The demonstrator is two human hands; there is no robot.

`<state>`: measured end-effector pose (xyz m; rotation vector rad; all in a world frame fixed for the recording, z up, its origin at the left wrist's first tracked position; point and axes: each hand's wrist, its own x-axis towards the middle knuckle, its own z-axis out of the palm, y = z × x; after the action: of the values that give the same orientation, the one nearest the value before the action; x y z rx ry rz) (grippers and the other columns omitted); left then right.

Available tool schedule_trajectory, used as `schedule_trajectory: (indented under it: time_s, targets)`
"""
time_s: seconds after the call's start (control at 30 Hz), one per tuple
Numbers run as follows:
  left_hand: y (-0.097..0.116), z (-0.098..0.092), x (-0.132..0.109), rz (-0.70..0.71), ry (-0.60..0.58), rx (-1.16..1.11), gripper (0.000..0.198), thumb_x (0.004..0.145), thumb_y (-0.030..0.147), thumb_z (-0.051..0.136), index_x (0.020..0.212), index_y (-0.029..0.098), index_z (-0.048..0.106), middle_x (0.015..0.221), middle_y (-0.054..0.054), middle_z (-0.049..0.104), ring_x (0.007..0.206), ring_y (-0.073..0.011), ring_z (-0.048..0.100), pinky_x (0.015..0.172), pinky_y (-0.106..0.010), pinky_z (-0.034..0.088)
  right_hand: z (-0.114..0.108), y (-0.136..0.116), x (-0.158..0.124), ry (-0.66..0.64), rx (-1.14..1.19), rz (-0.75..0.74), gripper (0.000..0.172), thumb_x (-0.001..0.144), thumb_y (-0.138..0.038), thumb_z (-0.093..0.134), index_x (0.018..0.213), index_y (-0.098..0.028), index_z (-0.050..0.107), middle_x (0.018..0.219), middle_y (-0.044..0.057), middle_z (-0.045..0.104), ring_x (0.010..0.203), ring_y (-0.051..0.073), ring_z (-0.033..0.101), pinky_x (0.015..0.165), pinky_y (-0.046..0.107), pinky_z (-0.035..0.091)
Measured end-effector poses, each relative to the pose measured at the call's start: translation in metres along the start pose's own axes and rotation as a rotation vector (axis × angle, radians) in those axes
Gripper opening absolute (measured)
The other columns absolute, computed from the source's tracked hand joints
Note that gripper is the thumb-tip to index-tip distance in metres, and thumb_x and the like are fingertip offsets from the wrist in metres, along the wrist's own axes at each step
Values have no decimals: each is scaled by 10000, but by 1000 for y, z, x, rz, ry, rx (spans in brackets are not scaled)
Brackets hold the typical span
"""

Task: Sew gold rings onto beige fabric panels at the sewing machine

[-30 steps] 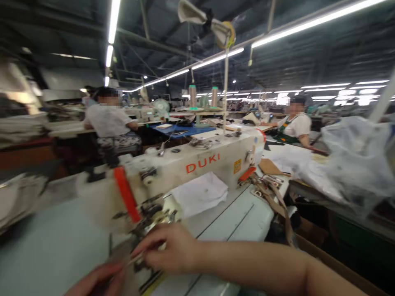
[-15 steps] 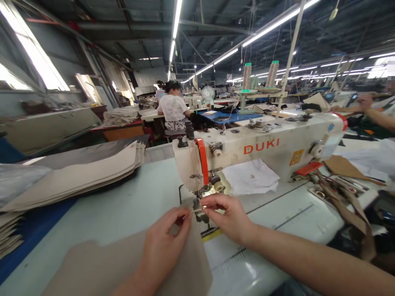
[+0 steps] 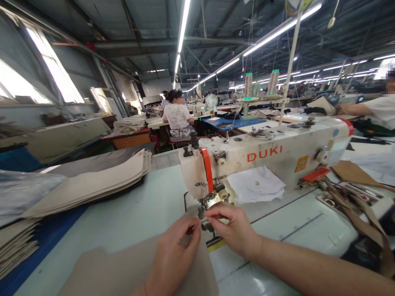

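A beige-grey fabric panel [image 3: 123, 263] lies on the machine bed, with its far corner close under the sewing machine's needle area [image 3: 205, 199]. At that corner, my left hand [image 3: 177, 246] is closed, thumb and forefinger pinching a narrow pale edge. Just to the right, my right hand [image 3: 233, 226] pinches the same edge between thumb and fingertips. A short stretch of it shows between the two hands and looks folded. The white sewing machine [image 3: 265, 152] stands right behind my hands. My fingers partly hide the presser foot.
Stacked beige panels [image 3: 101, 185] lie on the left, near a plastic bag [image 3: 27, 193]. White cloth [image 3: 257, 183] rests under the machine arm. On the right are brown straps [image 3: 367, 218] and a small tray [image 3: 336, 201]. Thread cones [image 3: 248, 86] stand behind. One person [image 3: 177, 113] sits ahead; another person's arm [image 3: 354, 109] shows at right.
The view has shifted, so the scene sits slightly lower and further right. Both hands keep their pinch on the fabric edge. The person at the right has come further into view.
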<state>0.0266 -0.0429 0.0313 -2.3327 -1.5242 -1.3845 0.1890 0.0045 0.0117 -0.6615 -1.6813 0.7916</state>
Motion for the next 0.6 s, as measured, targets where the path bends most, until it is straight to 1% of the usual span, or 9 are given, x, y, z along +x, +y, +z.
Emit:
schedule_trajectory:
  time_s: [0.2, 0.33, 0.43, 0.6]
  targets:
    - [0, 1, 2, -39, 20, -23, 112, 829, 241, 546, 774, 221, 642, 679, 33, 672, 582, -109, 626, 575, -177, 506, 3, 1, -1, 5, 31, 122, 111, 735, -150, 596, 785, -158, 695, 713, 24, 651, 631, 116, 587, 593, 207, 464]
    - [1, 1, 1, -57, 33, -16, 107, 829, 235, 550, 760, 223, 632, 666, 40, 663, 583, -106, 624, 570, -173, 501, 4, 0, -1, 5, 43, 145, 107, 732, -166, 598, 791, -161, 687, 717, 21, 649, 638, 116, 585, 608, 213, 465]
    - [2, 1, 1, 1, 44, 1, 95, 835, 231, 551, 770, 217, 619, 677, 33, 659, 592, -106, 622, 576, -176, 498, 4, -1, -1, 11, 53, 140, 118, 727, -161, 585, 793, -161, 683, 717, 19, 648, 636, 113, 582, 604, 209, 464]
    - [1, 2, 0, 179, 46, 57, 96, 852, 185, 523, 797, 206, 599, 711, 17, 660, 647, -109, 634, 634, -190, 499, 5, -3, -1, 10, 38, 124, 121, 716, -151, 558, 769, -152, 667, 692, 15, 628, 620, 108, 563, 593, 205, 455]
